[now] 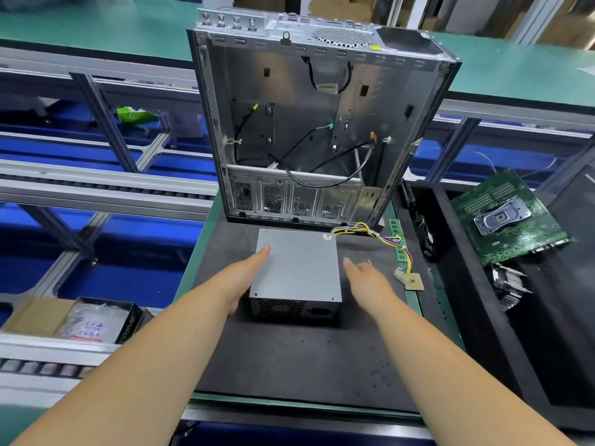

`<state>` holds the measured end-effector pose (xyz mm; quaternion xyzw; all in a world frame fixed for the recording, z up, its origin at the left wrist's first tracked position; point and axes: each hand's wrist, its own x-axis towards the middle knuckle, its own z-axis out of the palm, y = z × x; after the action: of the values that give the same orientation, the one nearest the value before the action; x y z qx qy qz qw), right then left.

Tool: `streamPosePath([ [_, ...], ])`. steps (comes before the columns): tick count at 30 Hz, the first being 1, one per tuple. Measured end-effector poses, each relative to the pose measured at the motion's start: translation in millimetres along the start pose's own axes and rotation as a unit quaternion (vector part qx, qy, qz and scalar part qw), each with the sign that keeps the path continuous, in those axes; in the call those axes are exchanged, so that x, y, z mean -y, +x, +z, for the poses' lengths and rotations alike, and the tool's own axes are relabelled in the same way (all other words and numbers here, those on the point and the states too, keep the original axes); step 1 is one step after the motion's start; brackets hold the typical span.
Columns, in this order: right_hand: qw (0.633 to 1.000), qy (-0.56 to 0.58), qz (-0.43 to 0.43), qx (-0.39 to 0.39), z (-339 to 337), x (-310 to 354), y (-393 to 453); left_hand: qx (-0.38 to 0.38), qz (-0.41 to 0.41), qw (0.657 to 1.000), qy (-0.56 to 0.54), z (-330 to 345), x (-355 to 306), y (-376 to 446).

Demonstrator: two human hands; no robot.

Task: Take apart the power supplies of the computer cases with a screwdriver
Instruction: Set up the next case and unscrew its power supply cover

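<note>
A grey metal power supply (301, 265) lies flat on the dark mat (289, 358), its vented face toward me. Its yellow and purple cable bundle (383, 241) trails to the right and ends in pale connectors. My left hand (246, 278) lies against the unit's left side, thumb up on the top panel, fingers straight. My right hand (370, 286) hovers just off its right side, fingers extended, holding nothing. Behind the unit stands an opened computer case (309, 130), stripped inside except for loose black cables. No screwdriver is in view.
A green motherboard (508, 217) and a finned heatsink (512, 288) lie in a black tray (476, 317) on the right. A cardboard box of bagged parts (80, 320) sits at the left on the roller conveyor (106, 185). A green memory stick (396, 235) lies by the mat's right edge.
</note>
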<state>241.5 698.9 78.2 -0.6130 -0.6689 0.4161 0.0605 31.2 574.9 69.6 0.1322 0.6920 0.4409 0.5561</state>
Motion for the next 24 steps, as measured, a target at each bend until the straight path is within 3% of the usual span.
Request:
streamPosePath([
  [2,0.982,0.151,0.071,0.089,13.5,11.9,-3.6,0.007,-0.006,1.0,0.006,4.7,-2.3,4.1],
  [5,0.943,0.292,0.125,0.102,25.1,20.3,-4.8,0.008,-0.016,1.0,0.018,9.1,-5.1,8.4],
  [12,0.934,0.29,0.131,0.161,31.9,25.0,2.6,0.005,-0.02,0.999,0.039,3.7,-3.1,12.7],
  [24,0.943,0.287,0.126,0.114,17.6,0.4,-0.6,0.012,-0.013,0.998,0.056,24.5,5.7,15.5],
])
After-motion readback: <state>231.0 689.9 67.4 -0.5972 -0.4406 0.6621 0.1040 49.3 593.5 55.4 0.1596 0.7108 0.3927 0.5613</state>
